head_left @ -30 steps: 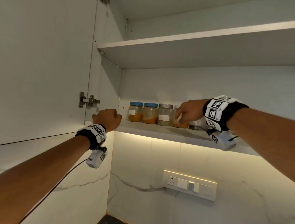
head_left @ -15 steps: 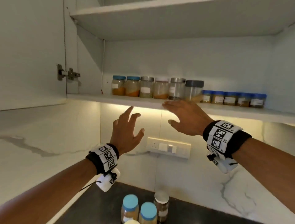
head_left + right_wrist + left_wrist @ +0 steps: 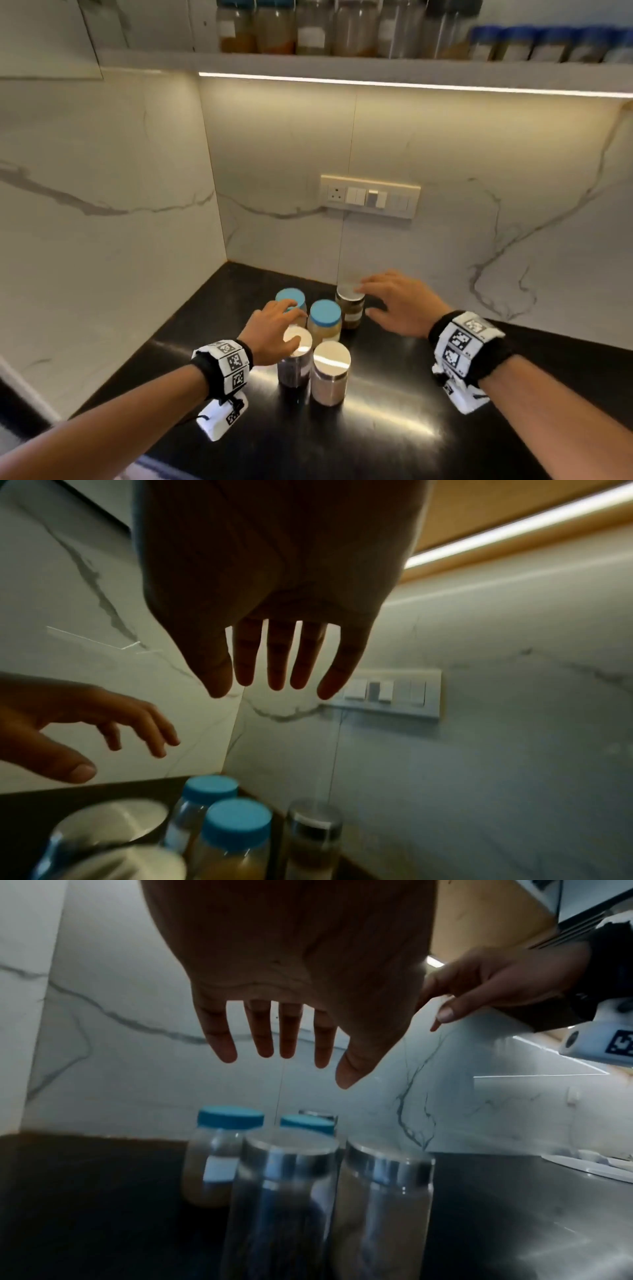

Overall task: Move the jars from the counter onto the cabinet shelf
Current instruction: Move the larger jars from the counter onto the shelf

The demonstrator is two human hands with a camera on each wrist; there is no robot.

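Several jars stand clustered on the black counter (image 3: 411, 428): two blue-lidded jars (image 3: 325, 313) (image 3: 289, 295), a slim silver-lidded jar (image 3: 349, 308) behind them, a dark silver-lidded jar (image 3: 296, 363) and a pale silver-lidded jar (image 3: 330, 373) in front. My left hand (image 3: 287, 322) hovers over the left jars with fingers spread and holds nothing. My right hand (image 3: 368, 298) hovers over the slim jar, also spread and holding nothing. The wrist views show a gap between each hand (image 3: 304, 1053) (image 3: 246, 680) and the lids (image 3: 229, 1118) (image 3: 236, 823) below. The cabinet shelf (image 3: 342, 65) above carries a blurred row of jars (image 3: 308, 31).
Marble walls meet in a corner just left of and behind the jars. A switch panel (image 3: 370, 197) sits on the back wall above them. A light strip runs under the shelf. The open cabinet door (image 3: 51, 34) hangs at the upper left.
Both hands have come down from the shelf edge to just above the jars on the counter. My view has dropped with them from the cabinet to the counter.
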